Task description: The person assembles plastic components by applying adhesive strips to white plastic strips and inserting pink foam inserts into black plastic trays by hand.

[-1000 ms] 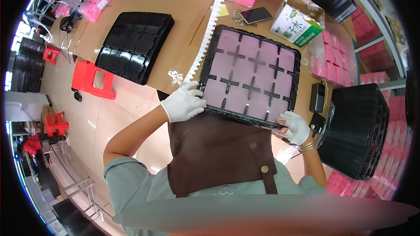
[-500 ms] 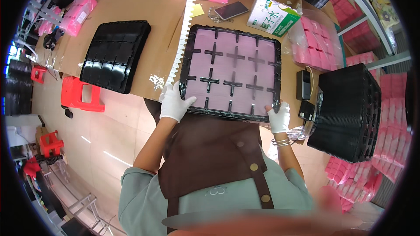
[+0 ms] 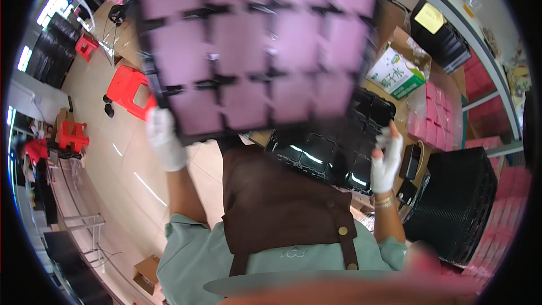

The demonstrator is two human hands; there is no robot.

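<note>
1. Table (image 3: 126, 39): brown top, mostly hidden behind the lifted tray.
2. Stack of black trays (image 3: 451, 192): by the table's right edge; can't see what supports it.
3. Lifted tray (image 3: 217, 81): in the air over the table's near edge, tilted face to camera, far side cropped. Pink pieces (image 3: 243, 39) sit between its black dividers. Risk: pieces could slide out if the tilt steepens; the tray could twist or drop, since support shows at one corner only.
4. Lower tray (image 3: 316, 152): at the table's near edge; visible pockets show bare glossy black. Could get knocked if the lifted tray dips.
5. Clear bag (image 3: 432, 110): near the table's right edge, pink blocks inside.
6. White-green carton (image 3: 398, 73): toward the table's far-right corner, flaps up, contents unclear.
7. Hands: left hand (image 3: 165, 138) blurred, seems to grip the lifted tray's near-left corner. Right hand (image 3: 387, 164) holds nothing, fingers loosely spread beside the lower tray's right edge; contact unclear.
</note>
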